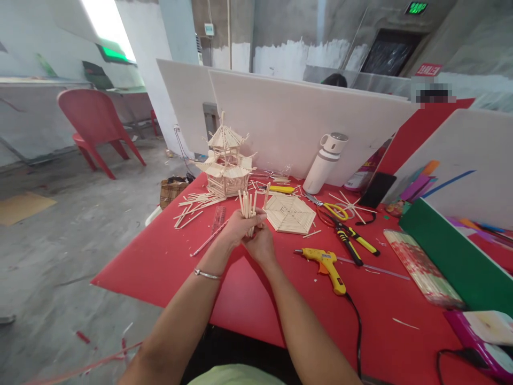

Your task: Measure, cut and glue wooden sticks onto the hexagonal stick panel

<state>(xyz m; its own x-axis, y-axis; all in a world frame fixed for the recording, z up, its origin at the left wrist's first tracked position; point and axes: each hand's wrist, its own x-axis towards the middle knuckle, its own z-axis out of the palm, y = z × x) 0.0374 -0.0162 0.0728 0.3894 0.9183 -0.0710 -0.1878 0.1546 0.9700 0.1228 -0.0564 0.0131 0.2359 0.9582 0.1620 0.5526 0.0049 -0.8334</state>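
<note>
Both my hands meet over the red tabletop [320,299], wrapped round a bundle of short wooden sticks [247,203] that stand upright. My left hand [237,225] closes on the bundle from the left, and my right hand [259,243] cups its lower part from the right. Just behind stands a pagoda model [226,166] built of sticks. To the right of my hands lies a flat, many-sided stick panel [290,214], with one stick upright at its left edge. Loose sticks [192,206] are scattered at the left.
A yellow glue gun [324,262] with a black cord lies at the right. Beyond it are pliers [352,240], yellow-handled scissors [332,208], a white bottle [324,166] and a stick pack [420,264]. White boards [288,117] close off the back.
</note>
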